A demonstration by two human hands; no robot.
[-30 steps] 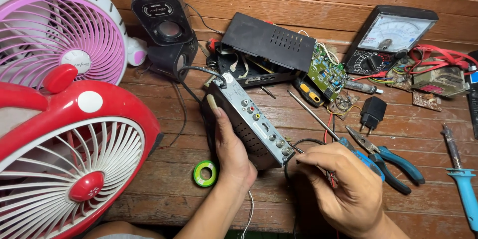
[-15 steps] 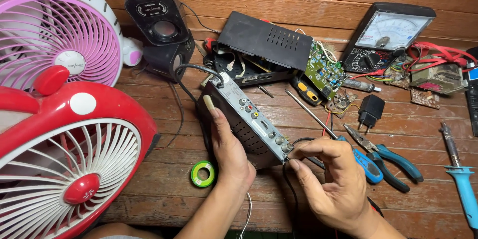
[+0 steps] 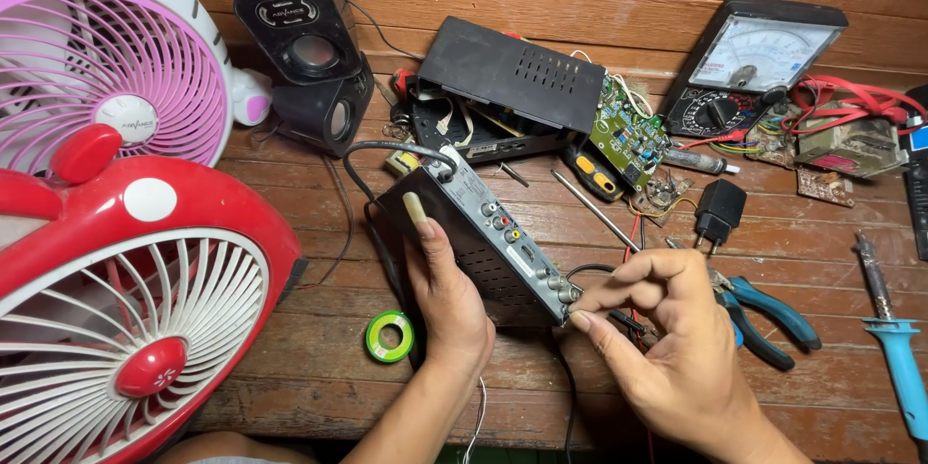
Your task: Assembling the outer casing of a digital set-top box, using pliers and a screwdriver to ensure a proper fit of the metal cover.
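Bench, left to right: red plastic desk fan (image 3: 126,314) beneath a pink-and-white fan (image 3: 106,58); black speaker pair (image 3: 304,48); green solder-wire spool (image 3: 390,336) on the wooden planks. Your left hand (image 3: 445,295) clasps the black set-top box with silver rear panel (image 3: 483,237), tilted on edge at centre. Your right hand (image 3: 667,348) pinches fingertips together at the box's lower-right connector, on a black cable end (image 3: 580,275). Further right: blue-handled pliers (image 3: 773,314), analogue multimeter (image 3: 759,63), blue soldering iron (image 3: 894,343).
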